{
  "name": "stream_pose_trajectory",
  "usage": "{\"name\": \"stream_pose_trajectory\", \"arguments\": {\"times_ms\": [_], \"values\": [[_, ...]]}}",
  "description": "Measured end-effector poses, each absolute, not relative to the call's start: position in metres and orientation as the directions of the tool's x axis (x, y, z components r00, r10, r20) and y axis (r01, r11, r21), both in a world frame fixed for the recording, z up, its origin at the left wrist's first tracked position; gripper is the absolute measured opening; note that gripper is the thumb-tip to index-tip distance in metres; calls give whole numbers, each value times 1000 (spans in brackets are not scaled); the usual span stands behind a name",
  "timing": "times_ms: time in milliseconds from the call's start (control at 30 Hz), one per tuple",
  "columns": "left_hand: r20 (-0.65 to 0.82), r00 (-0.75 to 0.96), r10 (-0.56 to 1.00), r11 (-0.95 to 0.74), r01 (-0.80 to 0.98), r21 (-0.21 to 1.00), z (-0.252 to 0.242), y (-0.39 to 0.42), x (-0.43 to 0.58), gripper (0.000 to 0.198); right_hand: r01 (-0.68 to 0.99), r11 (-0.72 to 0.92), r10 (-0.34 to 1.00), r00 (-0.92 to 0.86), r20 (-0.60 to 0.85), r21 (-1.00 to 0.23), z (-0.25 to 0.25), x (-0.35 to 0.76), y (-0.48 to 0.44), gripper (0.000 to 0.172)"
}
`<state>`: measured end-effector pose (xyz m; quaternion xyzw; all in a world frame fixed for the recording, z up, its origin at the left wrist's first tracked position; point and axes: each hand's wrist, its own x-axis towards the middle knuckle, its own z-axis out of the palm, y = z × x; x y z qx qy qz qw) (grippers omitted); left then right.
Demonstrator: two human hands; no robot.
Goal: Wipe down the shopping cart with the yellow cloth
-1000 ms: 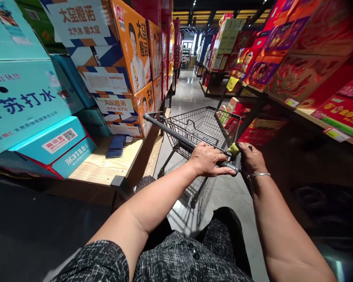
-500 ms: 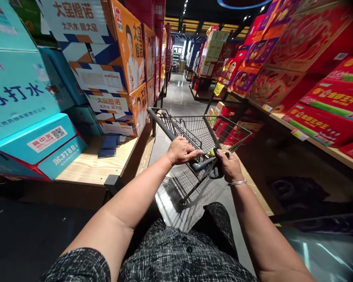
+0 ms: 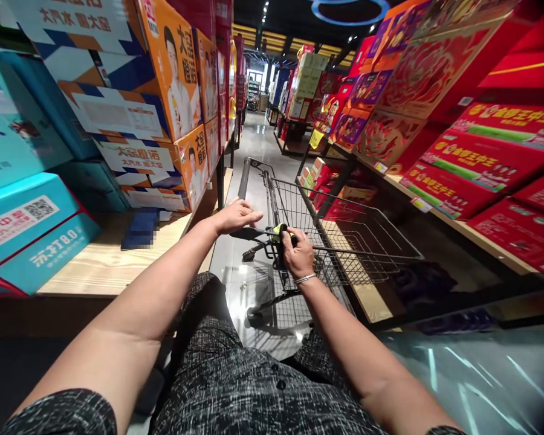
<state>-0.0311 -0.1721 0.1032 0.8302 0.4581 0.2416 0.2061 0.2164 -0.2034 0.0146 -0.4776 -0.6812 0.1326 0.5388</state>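
Note:
An empty wire shopping cart (image 3: 344, 232) stands in the aisle, its basket swung toward the right-hand shelves. My left hand (image 3: 236, 215) rests on the dark handle bar (image 3: 243, 181) with the fingers stretched forward over it. My right hand (image 3: 298, 252) is closed around the near end of the handle, beside a small yellow-green piece (image 3: 280, 229); a silver bracelet sits on that wrist.
Stacked orange, blue and teal cartons (image 3: 118, 103) fill a wooden shelf (image 3: 104, 263) on the left. Red gift boxes (image 3: 471, 157) line angled shelves on the right. A glossy grey floor (image 3: 258, 145) runs down the aisle to more displays.
The cart has turned clockwise, its basket swinging to the right while the handle's far end points down the aisle. My left hand loosened from a grip to flat fingers.

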Motion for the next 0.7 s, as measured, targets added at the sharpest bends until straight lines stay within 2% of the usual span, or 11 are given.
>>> {"name": "stream_pose_trajectory", "arguments": {"times_ms": [100, 233, 300, 367, 467, 533, 600, 700], "values": [[227, 409, 884, -460, 676, 576, 102, -170, -39, 56, 589, 513, 765, 16, 643, -624, 11, 201, -206, 33], [276, 335, 901, -434, 704, 562, 95, -155, -47, 54, 614, 537, 771, -80, 631, -579, 24, 188, -208, 30], [285, 319, 904, -428, 690, 584, 94, -147, -51, 52, 630, 613, 711, -175, 681, -477, 34, 181, -209, 30], [284, 334, 899, -438, 659, 611, 93, -140, -55, 53, 643, 705, 610, -337, 717, -298, 43, 172, -208, 27], [294, 352, 889, -456, 610, 648, 95, -131, -61, 59, 616, 786, 504, -593, 628, -49, 46, 165, -205, 27], [298, 366, 882, -467, 581, 667, 96, -126, -65, 61, 599, 799, 485, -688, 540, 45, 41, 173, -204, 30], [298, 383, 874, -476, 553, 684, 97, -121, -68, 64, 598, 796, 488, -725, 486, 93, 33, 194, -207, 27], [289, 391, 874, -472, 540, 697, 96, -113, -74, 65, 644, 759, 535, -698, 476, 91, 25, 249, -220, 19]]}}
